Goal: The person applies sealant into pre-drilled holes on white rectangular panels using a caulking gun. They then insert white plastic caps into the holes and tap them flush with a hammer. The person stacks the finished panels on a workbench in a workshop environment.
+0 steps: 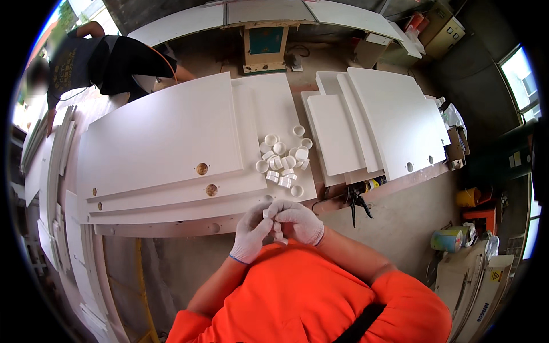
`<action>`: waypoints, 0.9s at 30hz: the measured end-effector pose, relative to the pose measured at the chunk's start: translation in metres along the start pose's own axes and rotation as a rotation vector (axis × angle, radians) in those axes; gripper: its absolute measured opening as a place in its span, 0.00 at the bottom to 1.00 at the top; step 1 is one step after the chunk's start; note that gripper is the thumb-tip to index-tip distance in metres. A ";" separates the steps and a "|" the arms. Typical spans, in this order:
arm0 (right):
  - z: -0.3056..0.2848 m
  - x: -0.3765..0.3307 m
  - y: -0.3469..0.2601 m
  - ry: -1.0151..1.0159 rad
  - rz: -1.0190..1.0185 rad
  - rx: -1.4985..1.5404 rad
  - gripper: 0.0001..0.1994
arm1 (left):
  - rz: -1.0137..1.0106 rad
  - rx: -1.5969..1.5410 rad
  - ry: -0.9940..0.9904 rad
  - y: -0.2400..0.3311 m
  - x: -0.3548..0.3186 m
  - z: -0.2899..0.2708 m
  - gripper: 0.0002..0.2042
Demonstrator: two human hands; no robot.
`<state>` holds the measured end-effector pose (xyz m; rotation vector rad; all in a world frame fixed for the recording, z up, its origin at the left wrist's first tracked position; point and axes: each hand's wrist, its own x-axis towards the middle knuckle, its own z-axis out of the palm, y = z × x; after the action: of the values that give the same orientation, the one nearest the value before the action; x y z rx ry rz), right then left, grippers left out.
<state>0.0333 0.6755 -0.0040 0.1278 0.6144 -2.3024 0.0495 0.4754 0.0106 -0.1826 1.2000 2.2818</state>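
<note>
Both of my hands wear white knitted gloves and meet in front of my chest, at the near edge of the panels. The fingers of my left hand (250, 233) are closed and pressed against those of my right hand (298, 220), which are bent inward as well. Whatever lies between them blends with the white gloves and cannot be made out. Just beyond my hands, a loose heap of short white round caps (279, 148) rests on a white panel (269, 103). Some caps lie on their sides, others show their hollow ends.
Stacked white panels with round holes (160, 137) spread to the left; more panels (394, 120) lie at right. A black caulking gun (357, 203) hangs by the right stack's edge. Paint cans (446, 240) stand farther right. Another person (86, 63) bends over at far left.
</note>
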 end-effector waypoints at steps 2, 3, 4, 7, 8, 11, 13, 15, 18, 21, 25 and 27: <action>0.006 0.015 0.017 0.044 -0.015 0.073 0.09 | 0.007 -0.237 0.099 -0.026 0.003 -0.016 0.20; 0.009 0.019 0.027 0.061 -0.047 0.107 0.09 | 0.013 -0.292 0.137 -0.028 0.006 -0.019 0.19; 0.009 0.019 0.035 0.094 -0.031 0.124 0.09 | -0.008 -0.221 0.139 -0.029 -0.001 -0.024 0.18; 0.014 0.021 0.047 0.120 0.025 0.159 0.10 | -0.073 -0.223 0.112 -0.030 -0.012 -0.036 0.17; 0.018 0.022 0.045 0.085 0.054 0.174 0.10 | -0.104 -0.367 0.089 -0.043 -0.008 -0.048 0.17; 0.030 0.016 0.040 0.143 0.099 0.064 0.13 | -0.210 -0.457 0.005 -0.037 -0.018 -0.051 0.11; 0.040 0.009 0.032 0.309 0.065 -0.142 0.13 | -0.223 -0.219 -0.041 -0.025 -0.015 -0.053 0.09; 0.030 0.004 0.033 0.246 0.030 -0.308 0.16 | -0.229 -0.203 -0.129 -0.016 -0.013 -0.052 0.08; 0.040 0.002 0.020 0.218 0.067 -0.569 0.19 | -0.247 -0.132 -0.200 -0.017 -0.014 -0.062 0.14; 0.062 0.002 0.006 0.290 0.043 -0.533 0.23 | -0.372 -0.001 -0.046 0.000 -0.037 -0.061 0.19; 0.060 0.036 -0.006 0.408 0.103 -0.930 0.23 | -0.256 0.188 -0.045 -0.001 -0.073 -0.072 0.20; 0.056 0.068 -0.007 0.344 0.079 -1.250 0.20 | -0.280 0.259 0.061 0.006 -0.085 -0.066 0.19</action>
<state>-0.0156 0.6107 0.0296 -0.0596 2.0258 -1.4571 0.1086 0.3861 0.0069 -0.3041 1.3925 1.8754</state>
